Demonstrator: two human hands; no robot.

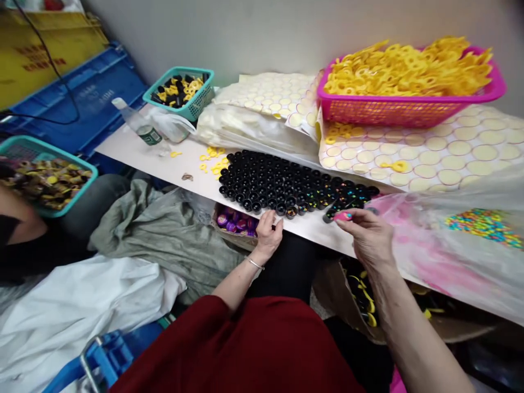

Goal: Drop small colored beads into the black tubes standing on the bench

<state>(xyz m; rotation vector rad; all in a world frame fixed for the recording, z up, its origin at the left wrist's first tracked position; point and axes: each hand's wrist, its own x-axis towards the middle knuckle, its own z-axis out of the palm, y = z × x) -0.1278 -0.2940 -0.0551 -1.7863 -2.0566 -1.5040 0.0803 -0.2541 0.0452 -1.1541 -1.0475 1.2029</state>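
Note:
Many small black cups (278, 177) stand upright in packed rows on the narrow white table. Cups toward the right end have bright coloured bits in them; most on the left look dark inside. My right hand (370, 234) pinches a small pink scoop (343, 216) with coloured bits in it, over the front right cups. At the table's front edge, close to the front row of cups, my left hand (269, 236) rests with loosely bent fingers and thumb apart, holding nothing. A heap of coloured pellets (485, 226) lies on clear plastic sheeting to the right.
A pink basket (409, 109) of yellow plastic pieces stands at the back right. A teal basket (200, 98) and a bottle (143, 128) are at the back left. Below the table edge sits a box of purple-wrapped pieces (235, 222). Another person's arm (16, 218) shows far left.

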